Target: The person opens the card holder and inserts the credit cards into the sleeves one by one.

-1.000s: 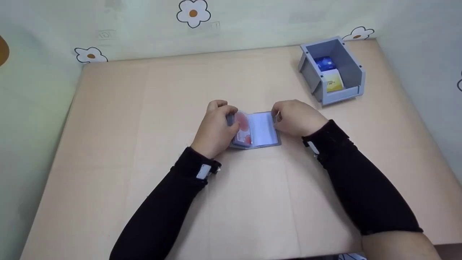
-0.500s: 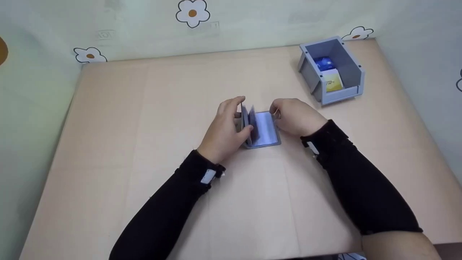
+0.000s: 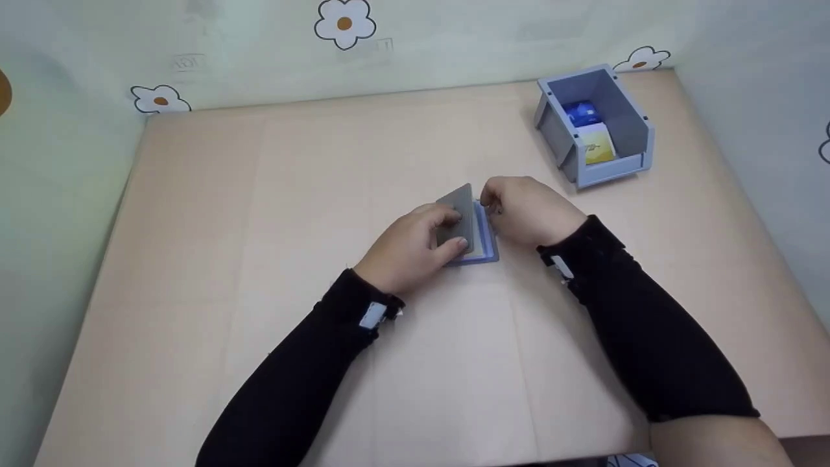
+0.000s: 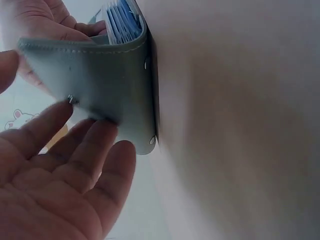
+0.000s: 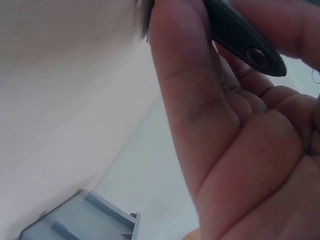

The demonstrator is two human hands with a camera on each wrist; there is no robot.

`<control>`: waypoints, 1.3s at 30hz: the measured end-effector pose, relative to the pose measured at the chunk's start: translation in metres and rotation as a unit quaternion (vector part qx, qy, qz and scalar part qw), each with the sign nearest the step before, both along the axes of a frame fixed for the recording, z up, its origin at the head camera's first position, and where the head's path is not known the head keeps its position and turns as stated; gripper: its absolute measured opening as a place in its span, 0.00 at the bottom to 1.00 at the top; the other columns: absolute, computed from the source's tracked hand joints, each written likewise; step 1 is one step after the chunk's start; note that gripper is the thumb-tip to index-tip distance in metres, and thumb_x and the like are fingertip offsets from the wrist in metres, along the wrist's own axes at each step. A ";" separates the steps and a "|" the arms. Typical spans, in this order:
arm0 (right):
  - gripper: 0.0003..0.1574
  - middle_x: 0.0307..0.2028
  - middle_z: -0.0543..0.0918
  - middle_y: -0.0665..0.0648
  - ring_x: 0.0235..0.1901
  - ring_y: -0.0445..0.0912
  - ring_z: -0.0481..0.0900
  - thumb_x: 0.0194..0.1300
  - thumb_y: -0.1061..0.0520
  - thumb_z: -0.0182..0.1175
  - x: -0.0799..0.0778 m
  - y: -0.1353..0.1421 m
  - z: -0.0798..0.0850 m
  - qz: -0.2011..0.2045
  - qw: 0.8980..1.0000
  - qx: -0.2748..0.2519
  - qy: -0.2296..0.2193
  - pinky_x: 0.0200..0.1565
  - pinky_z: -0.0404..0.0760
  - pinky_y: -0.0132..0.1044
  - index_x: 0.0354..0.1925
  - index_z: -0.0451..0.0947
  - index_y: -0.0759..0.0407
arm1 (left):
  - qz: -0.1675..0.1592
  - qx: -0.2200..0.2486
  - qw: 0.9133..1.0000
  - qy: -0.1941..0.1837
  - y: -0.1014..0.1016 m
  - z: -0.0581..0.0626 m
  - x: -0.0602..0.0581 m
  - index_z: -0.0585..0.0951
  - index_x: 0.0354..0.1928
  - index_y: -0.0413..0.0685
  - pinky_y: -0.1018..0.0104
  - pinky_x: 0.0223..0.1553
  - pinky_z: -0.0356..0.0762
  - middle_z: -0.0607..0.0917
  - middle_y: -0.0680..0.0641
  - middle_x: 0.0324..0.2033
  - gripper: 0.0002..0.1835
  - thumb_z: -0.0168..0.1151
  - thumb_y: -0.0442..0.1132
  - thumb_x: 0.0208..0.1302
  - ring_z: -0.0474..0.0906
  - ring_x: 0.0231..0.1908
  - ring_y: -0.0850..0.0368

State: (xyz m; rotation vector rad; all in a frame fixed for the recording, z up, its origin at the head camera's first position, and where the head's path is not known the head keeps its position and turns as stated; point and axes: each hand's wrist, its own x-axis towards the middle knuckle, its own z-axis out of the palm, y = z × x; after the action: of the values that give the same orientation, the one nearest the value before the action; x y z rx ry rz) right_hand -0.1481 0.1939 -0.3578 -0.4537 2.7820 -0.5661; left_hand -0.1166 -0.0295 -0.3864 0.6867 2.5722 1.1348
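A grey-green card holder (image 3: pixel 463 202) lies partly folded over on the table, its front cover tilted above the inner pages. Stitching runs along the cover's edge in the left wrist view, and a stack of clear card sleeves (image 4: pixel 123 24) shows inside. With loosely bent fingers my left hand (image 3: pixel 415 250) touches the outside of the cover, thumb near its lower edge. On the far right side my right hand (image 3: pixel 537 211) pinches a dark strap (image 5: pixel 240 37) with a metal snap (image 5: pixel 258 57) between thumb and fingers.
At the back right of the table (image 3: pixel 311 363) stands a grey open-front bin (image 3: pixel 613 174). Inside it are a blue card (image 3: pixel 581 113) and a yellow-and-white card (image 3: pixel 598 144). Walls with flower prints border the table behind and at both sides.
The card holder lay open with a red-patterned card showing; my left hand has swung its left cover and pages over to the right. My right hand has stayed nearly in place.
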 end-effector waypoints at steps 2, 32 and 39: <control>0.12 0.43 0.87 0.61 0.45 0.56 0.82 0.68 0.63 0.57 0.000 0.000 0.000 -0.003 1.000 -0.001 -0.002 0.54 0.80 0.53 0.48 0.81 0.62 | -0.008 -0.025 1.000 0.003 0.000 0.000 -0.001 0.81 0.67 0.42 0.58 0.76 0.67 0.80 0.45 0.69 0.25 0.63 0.47 0.75 0.73 0.72 0.52; 0.10 0.40 0.88 0.60 0.43 0.54 0.83 0.66 0.65 0.62 -0.001 -0.014 -0.007 0.022 1.000 -0.011 -0.007 0.52 0.82 0.50 0.44 0.86 0.64 | -0.061 -0.176 0.982 0.023 0.003 0.002 0.005 0.77 0.74 0.53 0.48 0.78 0.59 0.69 0.48 0.78 0.29 0.59 0.53 0.76 0.66 0.76 0.44; 0.05 0.35 0.89 0.60 0.36 0.54 0.83 0.62 0.63 0.64 0.000 -0.015 -0.009 0.019 0.999 0.016 0.044 0.44 0.83 0.49 0.36 0.85 0.64 | -0.059 -0.189 0.980 0.030 0.004 0.002 0.005 0.76 0.74 0.54 0.46 0.77 0.61 0.69 0.48 0.78 0.29 0.59 0.54 0.76 0.67 0.75 0.43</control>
State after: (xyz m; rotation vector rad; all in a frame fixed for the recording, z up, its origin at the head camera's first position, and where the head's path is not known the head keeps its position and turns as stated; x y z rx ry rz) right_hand -0.1477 0.1787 -0.3672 -0.5348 2.8539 -0.5041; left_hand -0.1117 -0.0250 -0.3845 0.7740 2.6472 0.5717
